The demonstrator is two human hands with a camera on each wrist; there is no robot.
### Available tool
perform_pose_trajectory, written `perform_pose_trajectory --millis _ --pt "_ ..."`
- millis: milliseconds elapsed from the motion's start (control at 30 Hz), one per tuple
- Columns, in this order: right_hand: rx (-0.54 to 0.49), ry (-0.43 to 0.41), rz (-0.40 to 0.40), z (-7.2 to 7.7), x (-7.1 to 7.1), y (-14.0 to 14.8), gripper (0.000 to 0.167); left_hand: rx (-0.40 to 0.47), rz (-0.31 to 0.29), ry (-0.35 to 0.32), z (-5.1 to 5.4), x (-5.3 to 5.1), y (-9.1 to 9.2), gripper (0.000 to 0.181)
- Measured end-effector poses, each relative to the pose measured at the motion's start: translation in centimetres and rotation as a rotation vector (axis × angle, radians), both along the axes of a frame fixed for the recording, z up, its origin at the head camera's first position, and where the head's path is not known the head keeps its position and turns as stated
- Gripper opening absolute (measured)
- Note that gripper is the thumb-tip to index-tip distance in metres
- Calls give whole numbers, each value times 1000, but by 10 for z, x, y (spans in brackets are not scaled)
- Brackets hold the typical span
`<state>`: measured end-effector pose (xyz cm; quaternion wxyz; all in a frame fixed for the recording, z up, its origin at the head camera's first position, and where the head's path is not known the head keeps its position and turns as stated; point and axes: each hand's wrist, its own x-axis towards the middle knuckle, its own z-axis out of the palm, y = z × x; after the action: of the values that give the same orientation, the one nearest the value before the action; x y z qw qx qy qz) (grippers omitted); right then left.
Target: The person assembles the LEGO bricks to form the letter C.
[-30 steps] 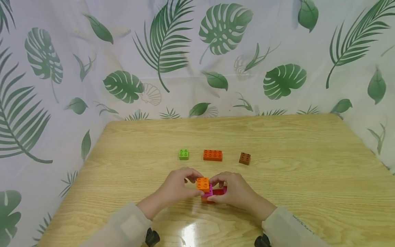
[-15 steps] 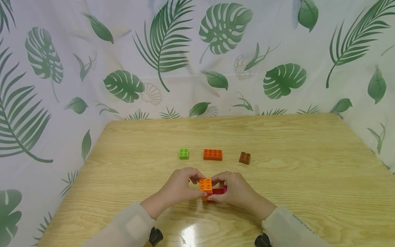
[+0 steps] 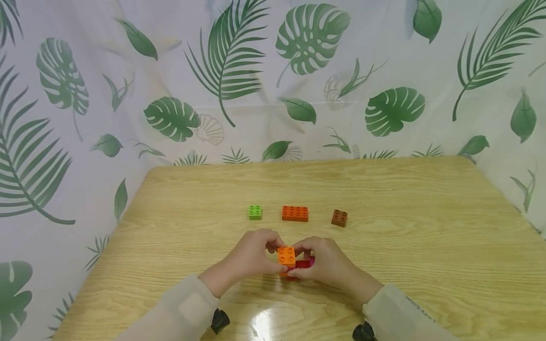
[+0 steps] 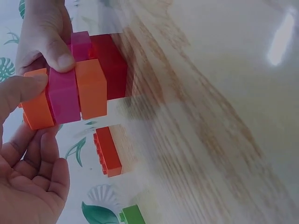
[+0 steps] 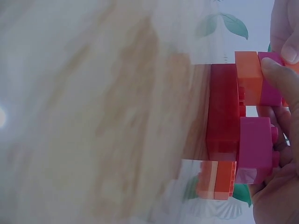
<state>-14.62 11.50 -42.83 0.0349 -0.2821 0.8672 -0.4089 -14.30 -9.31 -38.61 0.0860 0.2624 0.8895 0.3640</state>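
Note:
My left hand (image 3: pixel 258 253) pinches a small orange toy building brick (image 3: pixel 286 256) between thumb and fingers. Directly beneath that brick is a magenta brick (image 4: pixel 64 99), lined up with it; a thin seam shows between them. Below the magenta one comes another orange brick (image 4: pixel 92 88), standing on one end of a long red brick (image 5: pixel 223 112). A second magenta brick (image 5: pixel 255 149) sits at the red brick's other end. My right hand (image 3: pixel 327 265) grips the stack, its thumb on the upper magenta brick. Its palm hides part of the build in the head view.
Behind the hands, a green brick (image 3: pixel 255 212), a long orange-red brick (image 3: pixel 295 213) and a brown brick (image 3: pixel 339 218) lie in a row on the wooden table (image 3: pixel 179 208). A leaf-patterned curtain (image 3: pixel 256 94) hangs beyond the table's back edge.
My left hand has brought the orange brick rightward over the magenta brick, covering its studs, which showed a second ago. The right hand has stayed nearly still.

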Motion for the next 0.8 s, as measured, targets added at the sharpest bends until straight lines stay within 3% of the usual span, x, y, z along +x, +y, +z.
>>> perform_pose_trajectory --millis 533,800 --pt "-7 0 10 0 0 2 39 15 39 -28 -3 1 1 26" --pt "-21 29 14 -2 1 3 40 -6 12 -15 -3 -2 0 26"
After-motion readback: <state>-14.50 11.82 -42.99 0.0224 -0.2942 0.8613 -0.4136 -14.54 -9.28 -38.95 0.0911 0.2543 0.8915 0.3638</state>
